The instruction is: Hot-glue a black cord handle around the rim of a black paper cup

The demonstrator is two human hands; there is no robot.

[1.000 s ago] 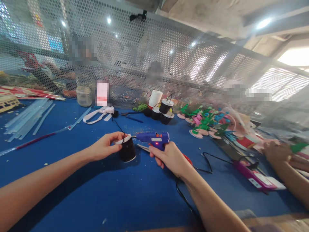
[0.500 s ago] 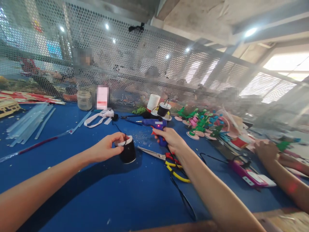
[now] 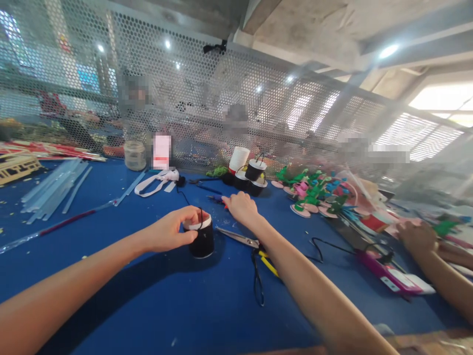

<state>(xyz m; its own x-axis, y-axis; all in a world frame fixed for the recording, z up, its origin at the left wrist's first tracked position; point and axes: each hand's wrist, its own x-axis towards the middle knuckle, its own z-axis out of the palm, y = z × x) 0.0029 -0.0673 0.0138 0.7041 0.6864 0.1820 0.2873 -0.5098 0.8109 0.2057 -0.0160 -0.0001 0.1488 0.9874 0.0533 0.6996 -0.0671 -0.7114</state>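
Observation:
My left hand [image 3: 177,229] grips a small black pot [image 3: 203,244] with a white rim, thumb outside and fingers at the opening. A thin black cord runs over the rim, and the pot stands upright, low over or on the table. My right hand [image 3: 242,207] is closed over a blue glue gun [image 3: 217,198]; only its front end and a bit of red trigger show, the rest hidden by the hand. Scissors [image 3: 238,237] lie just below, blades pointing left, the handles partly behind my right forearm.
Black pots [image 3: 254,170] and a white spool [image 3: 239,159] stand at the back. Clear glue sticks [image 3: 55,190] lie left, beside a glass jar [image 3: 135,155]. Green craft plants [image 3: 310,192] and a purple power strip [image 3: 388,276] are right, near another person's hand [image 3: 417,239].
My right hand has turned over and moved slightly left with the glue gun, which now sits lower and mostly covered. My left hand still keeps the pot in nearly the same place.

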